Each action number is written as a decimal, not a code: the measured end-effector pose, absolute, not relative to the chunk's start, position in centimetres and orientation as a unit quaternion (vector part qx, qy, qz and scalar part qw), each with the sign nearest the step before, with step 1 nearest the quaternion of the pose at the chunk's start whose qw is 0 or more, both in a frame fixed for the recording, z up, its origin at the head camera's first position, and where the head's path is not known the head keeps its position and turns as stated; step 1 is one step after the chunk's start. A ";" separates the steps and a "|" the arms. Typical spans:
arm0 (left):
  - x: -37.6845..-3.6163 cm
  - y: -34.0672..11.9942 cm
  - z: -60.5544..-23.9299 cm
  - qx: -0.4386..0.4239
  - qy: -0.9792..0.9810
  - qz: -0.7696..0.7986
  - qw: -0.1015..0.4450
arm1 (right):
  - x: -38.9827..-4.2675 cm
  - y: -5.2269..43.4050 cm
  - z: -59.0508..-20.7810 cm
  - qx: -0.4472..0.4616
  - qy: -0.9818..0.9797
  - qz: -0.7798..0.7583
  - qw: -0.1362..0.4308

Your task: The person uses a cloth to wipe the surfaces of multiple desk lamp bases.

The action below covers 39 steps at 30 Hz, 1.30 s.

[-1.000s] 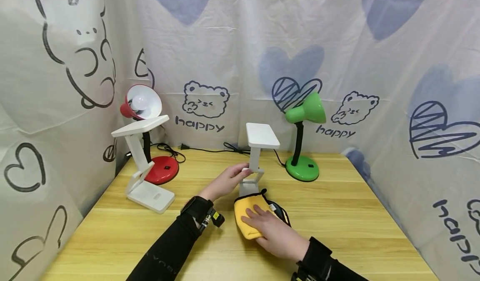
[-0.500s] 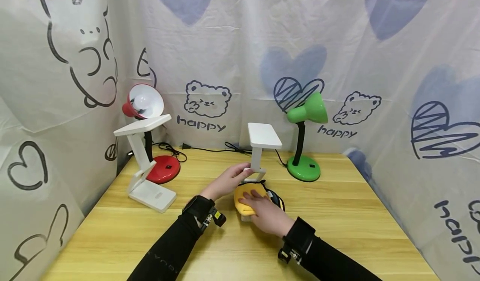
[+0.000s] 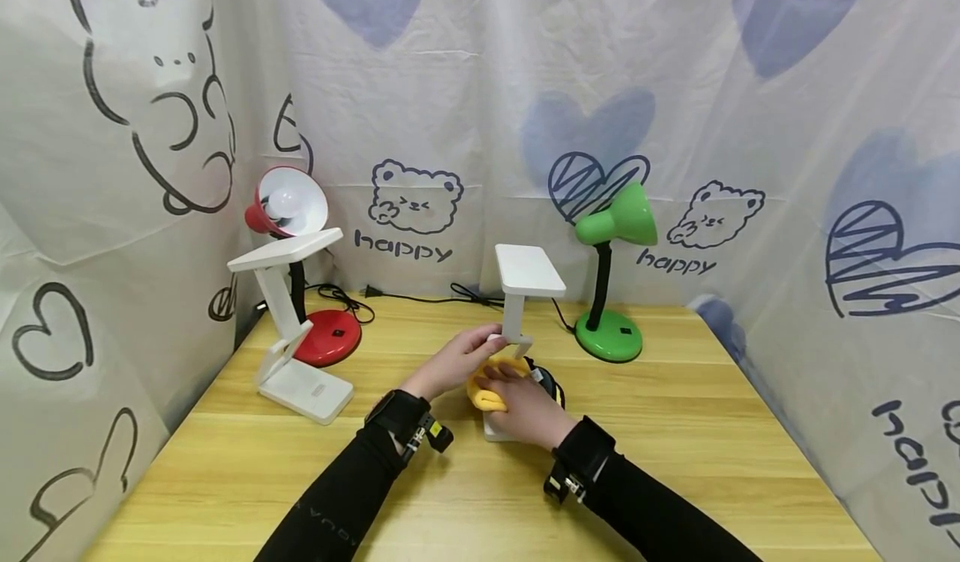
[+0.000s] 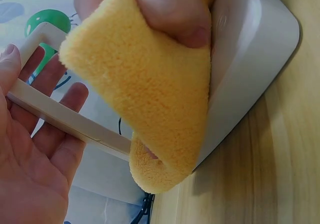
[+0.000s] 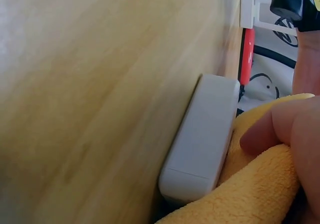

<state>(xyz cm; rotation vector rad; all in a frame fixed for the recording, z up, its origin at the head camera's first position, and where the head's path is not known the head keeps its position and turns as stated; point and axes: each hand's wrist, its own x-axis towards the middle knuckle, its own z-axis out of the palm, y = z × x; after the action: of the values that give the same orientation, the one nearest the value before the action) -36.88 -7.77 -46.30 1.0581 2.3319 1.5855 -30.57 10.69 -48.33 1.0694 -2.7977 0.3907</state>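
Near the middle of the table stands a white desk lamp [image 3: 529, 270] with a flat rectangular head. My left hand [image 3: 457, 363] grips its folding arm, thumb on one side and fingers on the other, as the left wrist view shows. With my right hand [image 3: 527, 405] I hold a fluffy yellow cloth [image 4: 145, 78] against the lamp's base [image 4: 245, 48]. The cloth is bunched and folded under the bent fingers [image 5: 270, 129]. Part of the base is hidden by the cloth and hand; its side edge shows in the right wrist view.
At the left stand a second white lamp [image 3: 306, 391] and a red lamp [image 3: 327, 338]. A green lamp [image 3: 609, 337] is at the back right. Black cable [image 3: 420, 299] lies along the table's rear edge, before a printed curtain [image 3: 510, 62].
My right hand has slid the cloth away from me along the base, towards the lamp's arm, baring the base's near end. The left hand keeps its hold on the arm.
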 end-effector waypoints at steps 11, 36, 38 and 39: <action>-36.8 -7.8 -46.4 0.356 0.768 0.528 0.069 | -27.7 11.4 -47.9 0.299 -0.939 0.162 -0.051; -36.6 -7.9 -46.1 0.344 0.777 0.523 0.074 | -20.8 12.5 -46.3 0.321 -0.925 0.180 -0.090; -36.7 -7.9 -46.1 0.346 0.776 0.522 0.073 | -21.3 12.3 -46.4 0.318 -0.927 0.181 -0.086; -36.7 -7.9 -46.2 0.347 0.775 0.523 0.073 | -21.6 12.2 -46.5 0.315 -0.928 0.182 -0.086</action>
<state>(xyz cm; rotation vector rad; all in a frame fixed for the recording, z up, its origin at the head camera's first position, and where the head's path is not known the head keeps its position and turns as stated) -36.69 -7.90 -46.17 1.0431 2.3283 1.5696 -21.62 12.23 -46.48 1.0469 -3.0855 0.6047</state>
